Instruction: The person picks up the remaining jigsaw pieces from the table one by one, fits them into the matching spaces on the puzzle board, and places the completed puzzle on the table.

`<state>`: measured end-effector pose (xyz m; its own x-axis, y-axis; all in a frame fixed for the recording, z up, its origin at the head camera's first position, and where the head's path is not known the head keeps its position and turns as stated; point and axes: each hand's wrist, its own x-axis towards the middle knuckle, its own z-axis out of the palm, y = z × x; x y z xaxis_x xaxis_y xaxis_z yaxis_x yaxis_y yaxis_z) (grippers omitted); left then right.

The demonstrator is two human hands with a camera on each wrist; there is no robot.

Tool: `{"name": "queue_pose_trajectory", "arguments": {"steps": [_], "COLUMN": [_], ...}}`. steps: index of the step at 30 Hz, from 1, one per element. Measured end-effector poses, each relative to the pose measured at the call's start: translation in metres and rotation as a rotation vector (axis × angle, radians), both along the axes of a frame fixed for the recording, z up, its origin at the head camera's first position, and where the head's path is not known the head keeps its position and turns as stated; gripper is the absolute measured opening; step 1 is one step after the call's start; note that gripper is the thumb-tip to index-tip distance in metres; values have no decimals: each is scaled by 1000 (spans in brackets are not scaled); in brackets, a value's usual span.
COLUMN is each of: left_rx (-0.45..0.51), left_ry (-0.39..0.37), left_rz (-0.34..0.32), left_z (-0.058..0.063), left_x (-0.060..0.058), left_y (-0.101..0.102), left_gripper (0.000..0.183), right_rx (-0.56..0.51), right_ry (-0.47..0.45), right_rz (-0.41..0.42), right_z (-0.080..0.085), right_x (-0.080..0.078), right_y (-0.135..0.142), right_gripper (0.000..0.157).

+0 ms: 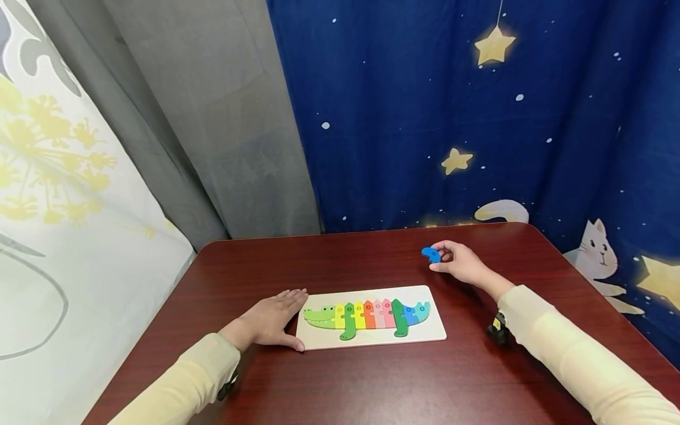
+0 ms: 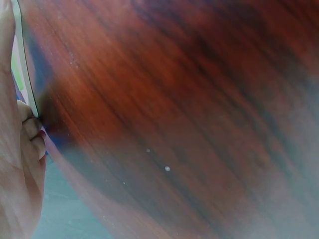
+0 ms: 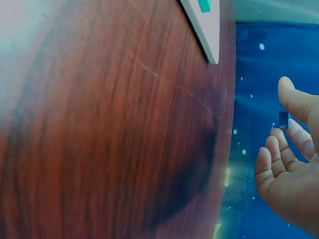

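Note:
A cream wooden puzzle board (image 1: pixel 372 342) lies on the table, set with a crocodile of interlocking colored pieces: green head, yellow, orange and pink body, blue tail, and two dark green leg pieces. Along the board's left edge rests my left hand (image 1: pixel 272 319), fingers stretched out and thumb at the near corner. In the left wrist view, its fingers (image 2: pixel 31 127) touch that edge. Beyond the board's far right corner, my right hand (image 1: pixel 461 262) pinches a blue puzzle piece (image 1: pixel 431 254) between thumb and fingers, above the table. The right wrist view shows only a dark bit of the piece (image 3: pixel 283 120).
The reddish-brown table (image 1: pixel 366 383) has rounded far corners. Behind it hang a grey curtain (image 1: pixel 239 147) and a blue curtain (image 1: pixel 404 118) with stars and a cat. White patterned fabric (image 1: pixel 106 265) hangs at the left.

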<state>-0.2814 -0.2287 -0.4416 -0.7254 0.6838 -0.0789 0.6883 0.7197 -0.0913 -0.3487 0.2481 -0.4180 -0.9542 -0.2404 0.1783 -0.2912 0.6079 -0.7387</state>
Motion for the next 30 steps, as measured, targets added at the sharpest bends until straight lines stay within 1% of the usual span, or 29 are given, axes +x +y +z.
{"name": "queue_pose_trajectory", "arguments": {"steps": [8, 14, 21, 27, 30], "left_rx": [17, 5, -1, -10, -11], "left_ry": [5, 5, 1, 3, 9], "left_rz": [-14, -4, -4, -13, -21], "left_z": [0, 0, 1, 2, 2], "left_x": [2, 3, 3, 3, 3], "left_y": [0, 0, 0, 0, 0], "left_gripper": [118, 119, 120, 119, 119], "right_rx": [17, -5, -17, -10, -2], "right_ry": [-3, -27, -66, -62, -67], "right_rz": [79, 132, 172, 232, 249], "right_z": [-2, -4, -6, -7, -7], "right_x": [8, 12, 18, 22, 24], "right_y": [-7, -10, -12, -15, -16], "right_gripper": [42, 41, 37, 35, 34]}}
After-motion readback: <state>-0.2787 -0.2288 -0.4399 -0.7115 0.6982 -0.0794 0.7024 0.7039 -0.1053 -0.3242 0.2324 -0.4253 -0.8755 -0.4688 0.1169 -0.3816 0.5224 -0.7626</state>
